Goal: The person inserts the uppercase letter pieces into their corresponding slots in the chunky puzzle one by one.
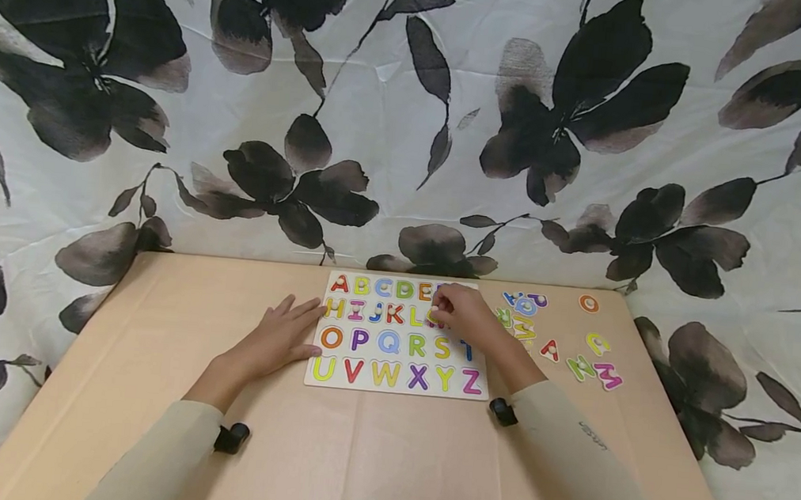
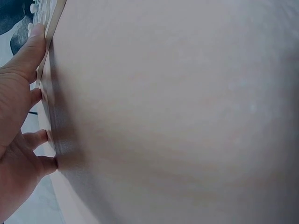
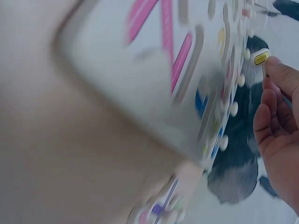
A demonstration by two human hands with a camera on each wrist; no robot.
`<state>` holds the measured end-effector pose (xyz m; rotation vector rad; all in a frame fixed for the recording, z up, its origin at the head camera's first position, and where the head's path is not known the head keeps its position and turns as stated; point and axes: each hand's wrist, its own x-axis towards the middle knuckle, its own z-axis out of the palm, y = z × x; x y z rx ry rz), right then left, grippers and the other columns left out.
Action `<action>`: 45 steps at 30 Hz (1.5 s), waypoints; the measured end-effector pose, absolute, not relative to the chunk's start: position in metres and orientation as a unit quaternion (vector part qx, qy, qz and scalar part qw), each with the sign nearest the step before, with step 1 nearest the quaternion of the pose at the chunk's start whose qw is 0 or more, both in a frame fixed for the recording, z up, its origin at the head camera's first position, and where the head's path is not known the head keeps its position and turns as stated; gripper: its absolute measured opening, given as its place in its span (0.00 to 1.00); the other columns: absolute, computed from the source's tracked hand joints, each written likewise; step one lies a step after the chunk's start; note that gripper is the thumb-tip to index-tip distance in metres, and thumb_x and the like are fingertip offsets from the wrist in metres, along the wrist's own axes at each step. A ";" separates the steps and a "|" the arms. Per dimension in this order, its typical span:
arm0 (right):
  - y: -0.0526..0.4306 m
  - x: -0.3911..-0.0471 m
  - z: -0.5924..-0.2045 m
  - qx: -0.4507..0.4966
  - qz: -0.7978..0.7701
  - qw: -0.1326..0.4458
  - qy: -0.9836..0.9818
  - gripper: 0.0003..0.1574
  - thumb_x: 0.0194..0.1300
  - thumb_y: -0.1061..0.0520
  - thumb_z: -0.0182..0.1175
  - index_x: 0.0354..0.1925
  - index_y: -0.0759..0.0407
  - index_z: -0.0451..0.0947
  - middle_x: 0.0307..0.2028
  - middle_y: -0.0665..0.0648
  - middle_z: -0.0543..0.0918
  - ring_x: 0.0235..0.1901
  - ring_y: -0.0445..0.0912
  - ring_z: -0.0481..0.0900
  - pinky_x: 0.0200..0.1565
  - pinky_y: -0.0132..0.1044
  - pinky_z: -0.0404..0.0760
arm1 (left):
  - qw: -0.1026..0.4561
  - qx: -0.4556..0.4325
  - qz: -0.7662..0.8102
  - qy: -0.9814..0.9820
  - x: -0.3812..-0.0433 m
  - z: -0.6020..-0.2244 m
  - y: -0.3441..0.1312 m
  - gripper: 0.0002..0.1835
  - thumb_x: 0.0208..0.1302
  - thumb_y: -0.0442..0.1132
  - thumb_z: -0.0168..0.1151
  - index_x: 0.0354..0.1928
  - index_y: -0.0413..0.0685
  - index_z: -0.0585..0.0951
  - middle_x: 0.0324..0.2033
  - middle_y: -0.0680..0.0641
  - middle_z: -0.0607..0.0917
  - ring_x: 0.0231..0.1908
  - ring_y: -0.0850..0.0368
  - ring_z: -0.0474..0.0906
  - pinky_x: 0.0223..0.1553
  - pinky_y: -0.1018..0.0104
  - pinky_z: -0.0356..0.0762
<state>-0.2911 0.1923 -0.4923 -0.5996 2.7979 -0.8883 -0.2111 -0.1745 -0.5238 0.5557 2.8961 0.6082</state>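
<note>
A white alphabet puzzle board (image 1: 363, 353) lies on the table with rows of coloured letters, several pieces with small knobs standing in its upper rows. My left hand (image 1: 282, 336) rests at the board's left edge with its fingers spread. In the left wrist view the thumb (image 2: 33, 49) lies against the board's edge, and other fingertips touch the table. Over the right part of the upper rows, my right hand (image 1: 472, 317) pinches a small yellow letter piece (image 3: 260, 57) between thumb and finger, raised above the board. Which letter it is, I cannot tell.
Right of the board lie loose letter pieces: a heap with a yellow one (image 1: 524, 329), a red A (image 1: 550, 350), an orange O (image 1: 589, 303), a green N (image 1: 580, 367) and a pink M (image 1: 607, 376). A flowered cloth (image 1: 409, 155) hangs behind the tan table (image 1: 353, 460).
</note>
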 end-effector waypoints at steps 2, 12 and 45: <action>0.185 -0.292 -0.493 -0.212 -0.294 0.079 0.929 0.06 0.69 0.57 0.69 0.40 0.54 0.79 0.32 0.52 0.78 0.33 0.44 0.76 0.37 0.34 0.77 | 0.062 0.187 0.202 0.959 -0.211 -0.524 -0.175 0.44 0.66 0.57 0.68 0.79 0.46 0.65 0.79 0.40 0.63 0.77 0.22 0.47 0.69 0.17 0.47; 0.164 -0.298 -0.502 -0.273 -0.244 0.069 0.928 0.05 0.68 0.59 0.68 0.37 0.53 0.80 0.32 0.49 0.76 0.37 0.44 0.74 0.39 0.34 0.73 | 0.063 0.184 0.200 0.960 -0.212 -0.527 -0.175 0.45 0.66 0.59 0.68 0.79 0.48 0.64 0.79 0.41 0.62 0.78 0.23 0.47 0.69 0.18 0.47; 0.236 -0.295 -0.481 -0.250 -0.224 0.028 0.942 0.16 0.70 0.60 0.66 0.55 0.60 0.83 0.46 0.55 0.83 0.45 0.49 0.80 0.51 0.45 0.84 | 0.062 0.172 0.192 0.964 -0.219 -0.525 -0.169 0.44 0.67 0.58 0.68 0.79 0.47 0.64 0.79 0.40 0.62 0.78 0.23 0.47 0.69 0.18 0.47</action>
